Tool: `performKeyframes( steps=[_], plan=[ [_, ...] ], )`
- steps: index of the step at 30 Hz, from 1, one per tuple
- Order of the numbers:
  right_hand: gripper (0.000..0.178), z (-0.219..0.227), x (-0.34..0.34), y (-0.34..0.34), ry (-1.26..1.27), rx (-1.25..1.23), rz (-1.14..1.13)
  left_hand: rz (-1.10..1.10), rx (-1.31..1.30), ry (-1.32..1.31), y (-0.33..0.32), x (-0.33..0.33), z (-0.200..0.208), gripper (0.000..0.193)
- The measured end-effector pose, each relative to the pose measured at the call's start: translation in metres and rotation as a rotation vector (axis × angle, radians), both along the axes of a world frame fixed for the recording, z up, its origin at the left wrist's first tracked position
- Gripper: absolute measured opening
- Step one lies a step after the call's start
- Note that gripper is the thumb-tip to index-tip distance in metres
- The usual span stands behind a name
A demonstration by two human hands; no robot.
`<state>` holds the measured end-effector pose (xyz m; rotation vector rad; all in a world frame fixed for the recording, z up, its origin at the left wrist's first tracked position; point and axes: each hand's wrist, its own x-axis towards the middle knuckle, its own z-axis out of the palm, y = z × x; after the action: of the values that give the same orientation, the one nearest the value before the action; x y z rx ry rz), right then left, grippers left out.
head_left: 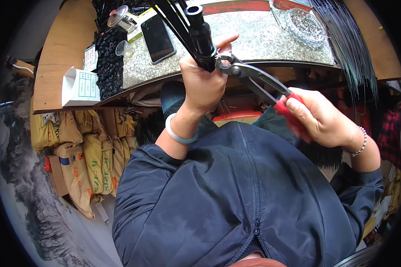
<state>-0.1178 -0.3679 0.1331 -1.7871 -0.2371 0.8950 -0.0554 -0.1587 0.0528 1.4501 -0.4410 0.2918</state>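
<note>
My left hand [202, 86] is closed around a black tube [200, 38] with thin black rods running alongside it, held tilted above the near edge of the table. One finger stretches out past the tube toward the right. In my right hand [318, 118] are end-cutting pincers [257, 76] with red handles. Their jaws meet the lower part of the tube, right beside my left fingers. Whether the jaws bite on a wire there is too small to tell. The right fingers are wrapped round the handles and partly blurred.
On the table lie a black phone [157, 39], a white box [81, 87], a heap of small black parts [109, 66] and a glass dish [305, 27] of small metal pieces. Long thin rods [347, 44] hang over the right edge. Sacks [93, 160] stand below at left.
</note>
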Motion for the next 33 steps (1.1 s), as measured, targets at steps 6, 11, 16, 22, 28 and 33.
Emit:
performKeyframes(
  steps=[6, 11, 16, 22, 28, 33],
  plan=[
    [0.017, 0.022, 0.002, -0.001, -0.479, -0.432, 0.11, 0.145, 0.275, -0.246, 0.002, 0.003, 0.008, 0.019],
    [0.015, -0.013, -0.002, -0.006, -0.657, -0.061, -0.134, -0.065, -0.052, 0.063, 0.005, 0.005, 0.014, 0.025],
    [0.008, -0.06, 0.002, 0.013, -0.776, 0.24, -0.376, -0.062, 0.073, 0.044, -0.003, -0.001, 0.017, 0.028],
    [0.021, -0.055, 0.008, 0.03, -0.961, 0.234, -0.456, -0.057, 0.02, 0.038, -0.01, -0.008, 0.028, 0.02],
    [0.022, -0.038, 0.001, 0.017, -0.901, 0.251, -0.303, 0.013, -0.002, -0.006, -0.007, -0.009, 0.026, 0.018],
    [0.026, -0.034, -0.032, 0.004, -0.294, 0.356, -0.097, 0.058, -0.015, -0.075, -0.003, -0.001, 0.018, 0.017]
  ],
)
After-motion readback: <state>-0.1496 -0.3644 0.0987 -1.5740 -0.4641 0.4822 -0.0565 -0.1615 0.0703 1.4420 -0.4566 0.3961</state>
